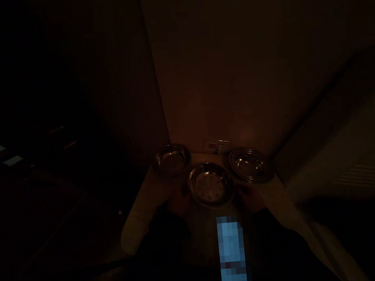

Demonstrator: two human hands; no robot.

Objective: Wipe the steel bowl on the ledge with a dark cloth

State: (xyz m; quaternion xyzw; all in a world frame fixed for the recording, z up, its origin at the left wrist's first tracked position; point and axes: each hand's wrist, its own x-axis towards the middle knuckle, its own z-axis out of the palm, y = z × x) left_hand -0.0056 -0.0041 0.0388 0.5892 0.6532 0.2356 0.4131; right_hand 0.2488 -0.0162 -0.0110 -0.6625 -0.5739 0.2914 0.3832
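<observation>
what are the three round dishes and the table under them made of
The left dish, middle dish and right dish look like polished metal, perhaps stainless steel: bright glints line their rims and bowls. The table seems smooth and pale, possibly wood or laminate; the dark hides any grain.

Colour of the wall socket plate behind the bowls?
Too dark for its true colour; in the head view the wall socket plate reads dim reddish-brown.
</observation>
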